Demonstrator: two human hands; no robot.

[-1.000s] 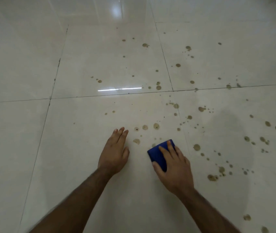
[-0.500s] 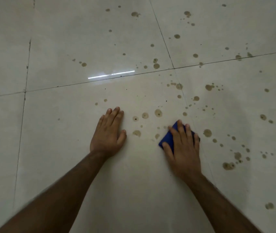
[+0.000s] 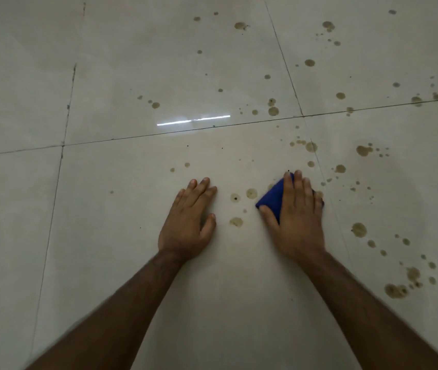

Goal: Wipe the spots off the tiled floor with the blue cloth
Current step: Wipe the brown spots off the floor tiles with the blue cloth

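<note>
Two bare forearms reach in from the near edge of the view and end in hands planted on the tiled floor (image 3: 121, 263). Nearest on the right side, a cluster of brown spots (image 3: 395, 291) lies well apart from either hand. The left hand (image 3: 187, 222) rests flat on the pale tile, palm down, fingers together and stretched forward, thumb out to the side; it grips nothing. The right hand (image 3: 296, 220) lies palm down on the blue cloth (image 3: 272, 199), fingers extended over it and pressing it against the floor, with the thumb along the cloth's near edge. The cloth looks folded; its dark blue corner shows to the left of the fingers and a thin sliver shows past the little finger on the right. Between the two hands sit three brown marks: one smudge (image 3: 236, 221) near the left thumb, one small ring with a dark centre (image 3: 235, 197), and one round spot (image 3: 251, 193) just beside the cloth's left corner. Beyond the fingertips, more spots scatter along the grout line (image 3: 186, 129) that crosses the floor, with a bright streak of reflected light (image 3: 194, 120) just past it. Farther tiles carry many more brown drops, thickest toward the right.
</note>
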